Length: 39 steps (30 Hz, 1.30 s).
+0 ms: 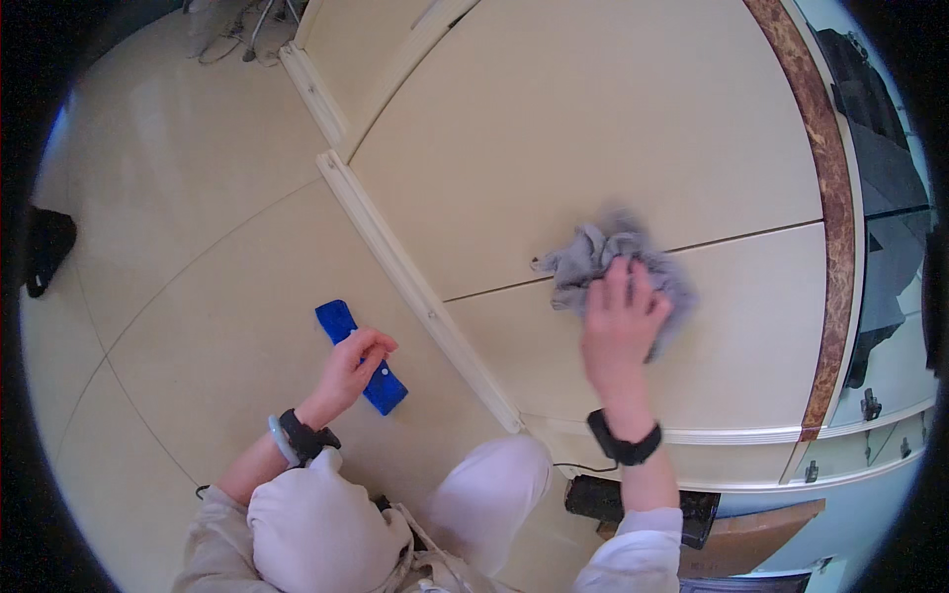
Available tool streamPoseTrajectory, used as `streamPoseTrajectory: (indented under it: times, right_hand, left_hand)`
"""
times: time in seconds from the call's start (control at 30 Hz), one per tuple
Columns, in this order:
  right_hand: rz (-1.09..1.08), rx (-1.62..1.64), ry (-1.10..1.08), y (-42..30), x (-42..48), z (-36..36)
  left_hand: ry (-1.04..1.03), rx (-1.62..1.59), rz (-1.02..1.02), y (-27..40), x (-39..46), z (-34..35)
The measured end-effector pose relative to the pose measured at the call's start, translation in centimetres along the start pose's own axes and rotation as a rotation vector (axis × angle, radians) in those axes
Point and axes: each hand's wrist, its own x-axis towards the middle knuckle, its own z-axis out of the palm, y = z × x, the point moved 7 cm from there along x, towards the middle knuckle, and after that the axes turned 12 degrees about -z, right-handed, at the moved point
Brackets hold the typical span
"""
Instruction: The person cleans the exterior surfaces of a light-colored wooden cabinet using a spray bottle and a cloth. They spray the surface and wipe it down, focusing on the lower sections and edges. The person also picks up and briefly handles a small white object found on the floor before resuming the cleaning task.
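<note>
My right hand (pixel 619 326) has its fingers spread over a crumpled grey cloth (pixel 582 270), slightly blurred. The cloth rests against the cream cabinet front (pixel 578 141), across the thin dark seam between two panels. My left hand (pixel 358 363) hangs with loosely bent fingers in front of a blue fabric strip (pixel 388 391) on the floor. It covers the strip's middle, and no grip on it shows. A small white dot marks the strip near one end.
A raised cream base strip (pixel 415 289) runs between the tiled floor (pixel 207 311) and the cabinet. Brown marbled trim (pixel 823 163) borders glass at the right. A cardboard box (pixel 764 537) and a black object (pixel 593 498) lie lower right. A dark object (pixel 50 244) stands far left.
</note>
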Motion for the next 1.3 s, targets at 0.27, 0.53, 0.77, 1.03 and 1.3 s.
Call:
streamPoseTrajectory:
  times: [0.27, 0.53, 0.77, 1.03, 1.3]
  right_hand:
    - [0.063, -0.17, -0.076, -5.3, 1.7, 0.9]
    - [-0.391, 0.207, -0.162, -14.2, -1.9, 8.9]
    - [0.088, 0.126, 0.173, -4.1, -1.3, 0.9]
    - [-0.582, 0.149, 0.0, -18.8, -4.1, 13.4]
    - [-0.283, 0.261, 0.034, -9.3, -9.8, 8.1]
  left_hand:
    - [-0.012, -0.026, 0.011, -1.0, -1.4, 0.6]
    - [-0.104, 0.034, 0.057, 0.9, -2.4, 3.2]
    - [-0.048, 0.036, -0.009, -2.0, -2.6, 1.6]
    - [-0.145, 0.124, -0.017, -0.9, -2.3, 3.4]
    - [-0.038, -0.081, -0.022, -4.6, -1.9, 0.8]
